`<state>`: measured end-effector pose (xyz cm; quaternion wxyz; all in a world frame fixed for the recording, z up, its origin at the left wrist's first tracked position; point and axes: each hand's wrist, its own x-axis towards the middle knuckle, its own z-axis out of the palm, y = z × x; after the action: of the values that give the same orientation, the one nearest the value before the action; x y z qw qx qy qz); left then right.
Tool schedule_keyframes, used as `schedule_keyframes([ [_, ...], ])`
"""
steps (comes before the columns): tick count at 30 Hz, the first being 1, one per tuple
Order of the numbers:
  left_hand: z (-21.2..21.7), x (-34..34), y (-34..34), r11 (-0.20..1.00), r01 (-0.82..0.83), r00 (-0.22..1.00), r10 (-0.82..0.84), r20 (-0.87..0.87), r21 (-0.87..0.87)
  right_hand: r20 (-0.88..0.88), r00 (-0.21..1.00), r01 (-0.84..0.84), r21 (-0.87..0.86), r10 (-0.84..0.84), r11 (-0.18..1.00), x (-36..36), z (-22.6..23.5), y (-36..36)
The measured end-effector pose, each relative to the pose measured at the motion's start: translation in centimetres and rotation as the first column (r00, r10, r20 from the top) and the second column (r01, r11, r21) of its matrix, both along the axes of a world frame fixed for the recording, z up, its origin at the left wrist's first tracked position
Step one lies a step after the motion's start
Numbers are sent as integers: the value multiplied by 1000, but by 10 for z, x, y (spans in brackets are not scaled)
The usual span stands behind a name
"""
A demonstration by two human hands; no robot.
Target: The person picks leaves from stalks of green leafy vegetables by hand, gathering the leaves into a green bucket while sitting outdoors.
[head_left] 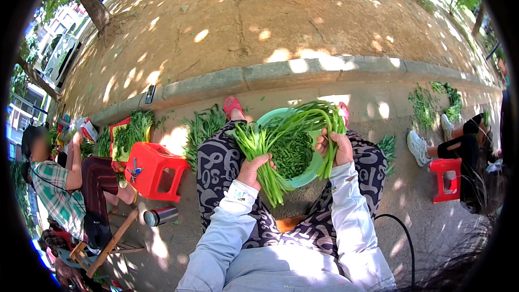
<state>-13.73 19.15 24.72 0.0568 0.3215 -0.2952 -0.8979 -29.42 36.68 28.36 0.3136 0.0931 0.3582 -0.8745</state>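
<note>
My left hand [256, 171] is closed round the stems of a thick bunch of leafy greens [274, 183]. My right hand [335, 147] grips the other part of the long greens, which arch over from one hand to the other. Beneath them, between my knees, is a light green basin [309, 177] with chopped-looking dark greens [292, 154] inside. The stem ends by my left hand hang over the basin's near left rim. My right fingers are partly hidden by the stalks.
A red stool [157, 170] with small tools on top stands left, a steel flask [161, 216] lying near it. A person [59, 173] sits far left holding greens. Piles of greens [208, 130] lie by the curb [216, 87]. Another person's legs [459, 143] and a red stool [446, 179] are right.
</note>
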Motion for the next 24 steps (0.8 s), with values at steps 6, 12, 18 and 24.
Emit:
schedule_keyframes([
  [6, -4, -2, 3, 995, -19, 1000, 17, -21, -97, -175, 841, -409, 413, 512, 814, 26, 8, -14],
  [12, 6, -7, 10, 999, 25, 992, -31, -125, -44, -434, 585, -344, 632, 685, 694, 58, -35, -33],
  [18, 4, -4, 8, 997, 66, 994, -70, -84, -49, -261, 759, -433, 481, 596, 763, 50, -18, -28],
  [24, 4, -2, 5, 996, 82, 997, -83, -4, -45, -69, 976, -180, 267, 205, 947, 26, 0, -19],
])
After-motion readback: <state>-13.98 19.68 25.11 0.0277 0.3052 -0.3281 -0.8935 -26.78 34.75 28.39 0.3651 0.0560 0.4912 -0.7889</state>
